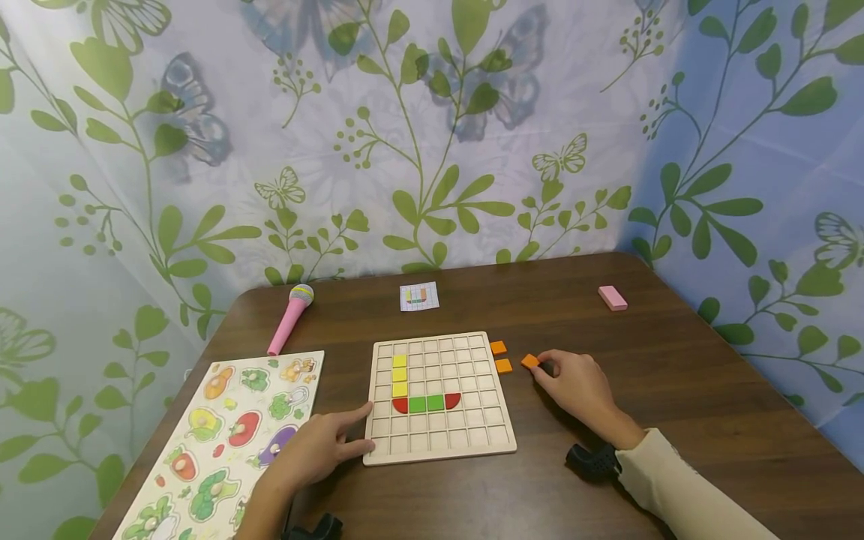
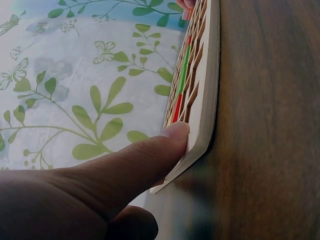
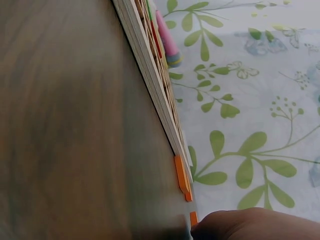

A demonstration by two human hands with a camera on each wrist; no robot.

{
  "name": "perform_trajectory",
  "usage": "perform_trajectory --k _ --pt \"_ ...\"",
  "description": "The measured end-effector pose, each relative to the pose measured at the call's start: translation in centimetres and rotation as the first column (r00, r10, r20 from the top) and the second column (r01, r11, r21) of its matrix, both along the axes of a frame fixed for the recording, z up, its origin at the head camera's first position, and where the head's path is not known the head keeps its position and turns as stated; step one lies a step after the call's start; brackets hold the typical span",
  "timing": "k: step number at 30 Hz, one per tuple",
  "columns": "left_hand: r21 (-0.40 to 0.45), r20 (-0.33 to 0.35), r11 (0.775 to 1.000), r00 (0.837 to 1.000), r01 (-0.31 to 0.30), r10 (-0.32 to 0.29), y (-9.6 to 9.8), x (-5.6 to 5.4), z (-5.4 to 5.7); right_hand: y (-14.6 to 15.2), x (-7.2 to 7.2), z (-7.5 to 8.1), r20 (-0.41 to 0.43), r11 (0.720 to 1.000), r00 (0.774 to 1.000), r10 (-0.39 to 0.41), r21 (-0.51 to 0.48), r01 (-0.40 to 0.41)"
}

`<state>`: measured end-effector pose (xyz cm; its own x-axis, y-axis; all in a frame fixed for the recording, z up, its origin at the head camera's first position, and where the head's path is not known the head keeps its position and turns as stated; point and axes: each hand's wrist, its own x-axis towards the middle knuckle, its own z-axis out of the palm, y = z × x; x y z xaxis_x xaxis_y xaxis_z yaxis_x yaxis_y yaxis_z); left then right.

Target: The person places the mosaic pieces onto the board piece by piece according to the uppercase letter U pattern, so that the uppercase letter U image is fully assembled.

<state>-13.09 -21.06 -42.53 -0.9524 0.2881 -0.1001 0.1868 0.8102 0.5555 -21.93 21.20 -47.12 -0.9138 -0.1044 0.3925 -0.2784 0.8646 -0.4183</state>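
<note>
A wooden grid board lies flat on the table. Set in it are a column of yellow square tiles, two green square tiles and a red quarter-round tile at each end of the green ones. My left hand rests at the board's left edge, index finger and thumb extended against it; the left wrist view shows the thumb on the rim. My right hand pinches an orange square tile right of the board. Two more orange tiles lie beside the board's right edge.
A vegetable peg puzzle lies at the left, partly under my left arm. Behind it is a pink toy microphone. A small pattern card lies beyond the board, and a pink block at the back right. Patterned curtains rise behind the table.
</note>
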Motion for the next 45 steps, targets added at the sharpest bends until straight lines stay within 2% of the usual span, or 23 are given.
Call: perform_trajectory --k 6,14,25,36,45 --pt "-0.009 0.007 1.0 1.0 -0.008 0.008 0.0 0.0 0.0 -0.3 -0.1 -0.1 -0.008 1.0 1.0 0.004 0.001 -0.004" --pt "-0.009 0.007 1.0 1.0 -0.001 0.002 -0.1 0.1 -0.1 -1.2 0.3 -0.1 0.02 1.0 1.0 0.0 -0.011 0.0" --pt "0.001 -0.007 1.0 1.0 0.006 -0.006 -0.1 0.1 -0.2 -1.8 0.3 -0.1 -0.008 1.0 1.0 0.027 -0.008 -0.027" --pt "-0.006 0.011 1.0 1.0 -0.005 0.005 0.0 0.0 -0.1 -2.8 0.7 0.3 -0.005 0.995 0.995 0.097 -0.001 -0.097" --pt "-0.005 0.018 1.0 1.0 -0.008 0.008 0.0 0.0 0.0 -3.9 1.0 0.3 -0.025 0.985 0.986 0.164 -0.044 -0.165"
